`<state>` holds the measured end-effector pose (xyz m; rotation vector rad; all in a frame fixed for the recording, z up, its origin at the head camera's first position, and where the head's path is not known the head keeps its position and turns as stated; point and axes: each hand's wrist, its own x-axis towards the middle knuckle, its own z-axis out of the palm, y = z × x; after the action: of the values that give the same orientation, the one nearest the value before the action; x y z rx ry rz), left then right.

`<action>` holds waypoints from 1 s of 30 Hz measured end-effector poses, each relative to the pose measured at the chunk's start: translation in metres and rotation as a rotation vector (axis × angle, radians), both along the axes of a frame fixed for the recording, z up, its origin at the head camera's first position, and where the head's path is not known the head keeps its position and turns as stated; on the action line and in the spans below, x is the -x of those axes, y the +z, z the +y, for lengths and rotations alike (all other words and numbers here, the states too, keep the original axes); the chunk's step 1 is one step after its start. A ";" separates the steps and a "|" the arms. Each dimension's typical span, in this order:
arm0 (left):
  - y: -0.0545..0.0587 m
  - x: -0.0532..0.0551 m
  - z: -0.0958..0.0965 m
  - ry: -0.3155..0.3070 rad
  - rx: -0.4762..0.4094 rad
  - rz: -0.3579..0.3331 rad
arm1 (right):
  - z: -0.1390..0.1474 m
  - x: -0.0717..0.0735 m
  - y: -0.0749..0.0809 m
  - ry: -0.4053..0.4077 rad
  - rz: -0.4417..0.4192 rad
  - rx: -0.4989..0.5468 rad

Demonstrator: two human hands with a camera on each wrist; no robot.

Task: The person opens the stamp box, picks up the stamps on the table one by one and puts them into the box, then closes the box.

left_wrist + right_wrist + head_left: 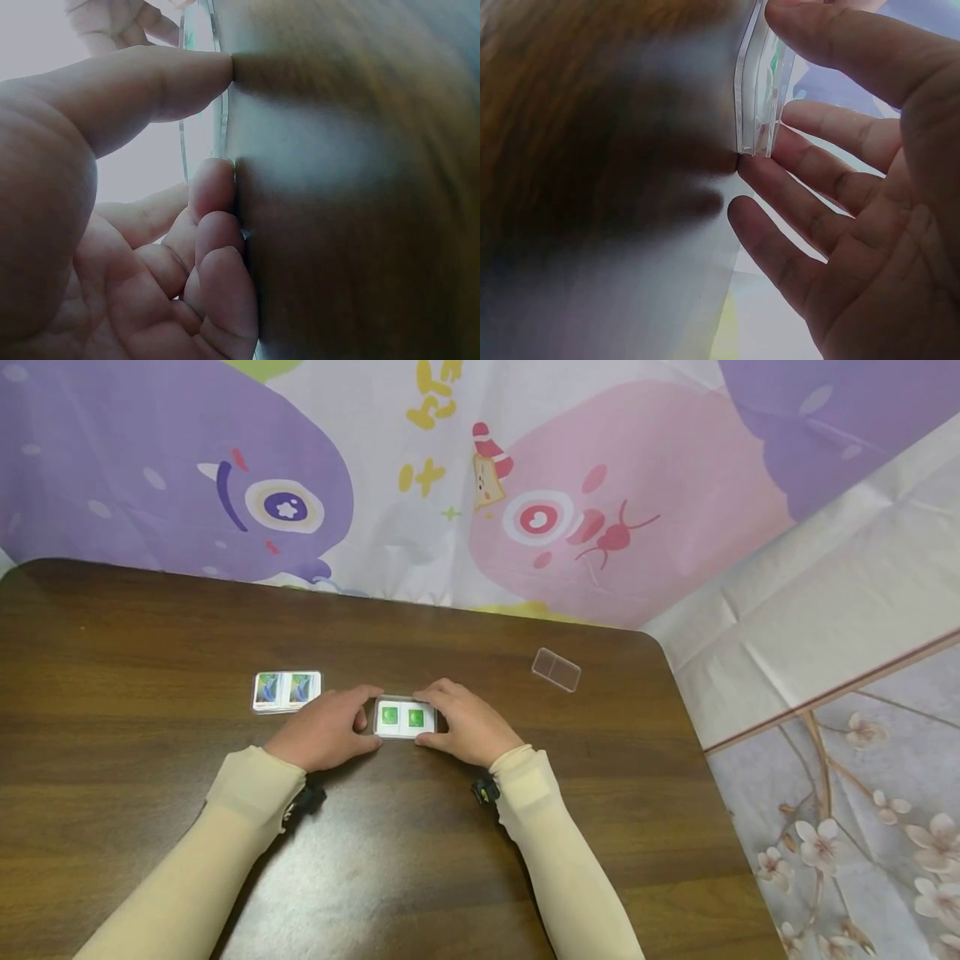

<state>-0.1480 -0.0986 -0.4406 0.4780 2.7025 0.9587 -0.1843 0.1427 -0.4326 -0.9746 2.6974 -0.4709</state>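
Head view: one clear case (403, 732), card face showing two green squares, lying on a brown wood-grain bench (420, 852) between two hands. Left hand (322, 731): grip closed about the case's left end, thumb at the near corner, fingers at the far. Right hand (471, 720): grip likewise grasping the right end. One picture case (287, 691), two matching pictures, beyond the left hand. One clear tray (557, 670), two-part, well apart at far right. One cartoon-print cloth (412, 531) behind.

Left wrist view: case edge-on, thumb crossing it; other fingers curled, tips by the bench.

Right wrist view: case edge-on, layered walls; thumb and fingertips on opposite edges, lowest finger apart from it.
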 end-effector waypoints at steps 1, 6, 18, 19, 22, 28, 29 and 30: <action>0.000 0.000 0.000 0.000 0.000 0.001 | 0.000 0.000 0.000 0.001 0.002 0.002; 0.000 0.001 0.001 -0.004 -0.003 0.007 | 0.000 0.000 0.001 0.006 0.006 0.007; 0.000 0.001 0.001 -0.006 -0.013 0.001 | 0.001 0.000 0.002 -0.001 -0.016 0.003; 0.000 0.001 0.001 -0.007 -0.015 0.003 | 0.001 0.000 0.002 -0.001 -0.017 0.005; -0.001 0.001 0.001 -0.008 -0.016 0.003 | 0.002 0.000 0.002 0.001 -0.020 0.011; -0.001 0.002 0.001 -0.006 -0.007 -0.004 | 0.005 0.001 0.005 0.004 -0.029 -0.005; -0.001 0.002 0.001 -0.005 -0.006 -0.003 | 0.005 0.002 0.005 0.003 -0.031 -0.010; -0.001 0.002 0.001 -0.003 -0.003 -0.005 | 0.005 0.002 0.006 0.001 -0.035 -0.013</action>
<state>-0.1500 -0.0976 -0.4414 0.4792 2.6959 0.9626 -0.1860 0.1482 -0.4269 -0.9550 2.6659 -0.4657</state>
